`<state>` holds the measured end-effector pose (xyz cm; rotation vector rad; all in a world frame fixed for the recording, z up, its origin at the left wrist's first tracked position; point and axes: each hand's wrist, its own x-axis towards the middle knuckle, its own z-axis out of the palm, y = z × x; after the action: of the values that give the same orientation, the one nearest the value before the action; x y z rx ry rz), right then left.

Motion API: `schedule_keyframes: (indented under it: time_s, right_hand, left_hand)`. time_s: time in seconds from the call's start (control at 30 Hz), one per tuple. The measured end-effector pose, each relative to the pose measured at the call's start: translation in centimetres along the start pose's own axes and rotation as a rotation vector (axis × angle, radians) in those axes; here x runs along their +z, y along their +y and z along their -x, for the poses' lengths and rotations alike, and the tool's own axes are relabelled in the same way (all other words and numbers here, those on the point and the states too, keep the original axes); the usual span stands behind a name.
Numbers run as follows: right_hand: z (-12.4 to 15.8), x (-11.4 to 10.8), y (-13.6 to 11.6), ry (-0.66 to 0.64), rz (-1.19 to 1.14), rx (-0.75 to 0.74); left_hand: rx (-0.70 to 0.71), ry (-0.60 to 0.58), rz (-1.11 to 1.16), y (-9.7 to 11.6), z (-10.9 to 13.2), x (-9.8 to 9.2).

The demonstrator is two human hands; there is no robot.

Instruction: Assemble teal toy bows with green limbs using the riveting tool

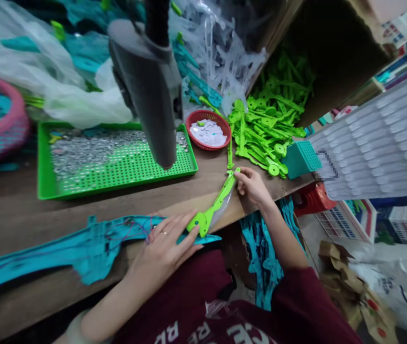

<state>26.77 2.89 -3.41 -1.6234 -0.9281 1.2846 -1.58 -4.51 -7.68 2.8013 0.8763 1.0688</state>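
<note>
A lime-green plastic piece [218, 203] with a translucent, blade-shaped strip [222, 213] along one side lies slantwise near the table's front edge. My right hand [251, 185] pinches its narrow far end between thumb and fingers. Flat beside its wide near end rests my left hand [171, 241], fingers stretched out and fingertips touching the green plastic. Under that hand is a long blue plastic part [96, 246] with thin reddish wires along it, reaching to the left edge of the view. The hand hides some of the blue part.
A green perforated tray [135, 174] of small metal bits stands behind my hands, below a dark grey hanging tool [149, 91]. Nearby are a red basket [193, 138] of white pieces, a heap of green parts [261, 129] and a teal block [302, 160].
</note>
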Motion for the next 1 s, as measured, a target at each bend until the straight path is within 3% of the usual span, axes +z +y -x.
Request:
schedule_keyframes:
  time_s: [0.17,0.33,0.5,0.63,0.87,1.0]
  right_hand:
    - [0.8,-0.1,-0.8,-0.172,-0.112,0.095]
    - [1.2,-0.2,-0.5,-0.171,-0.194,0.060]
    - [1.6,0.2,-0.3,-0.133,-0.227,0.000]
    - [1.8,0.6,-0.2,-0.091,-0.223,-0.040]
    - [0.8,1.6,1.1,0.020,-0.168,-0.087]
    - [0.6,0.4,0.5,0.042,-0.037,-0.115]
  left_hand:
    - [0.053,-0.001,0.027,-0.3,0.3,-0.2]
    - [-0.061,-0.036,0.152,-0.1,-0.5,-1.1]
    - [-0.427,-0.319,0.471,0.0,-5.5,0.2]
    - [-0.540,-0.559,0.697,-0.7,-8.9,2.1]
    - [-0.563,-0.572,0.681,-0.9,-9.2,2.0]
    - [-0.521,-0.562,0.575,-0.8,-9.0,2.1]
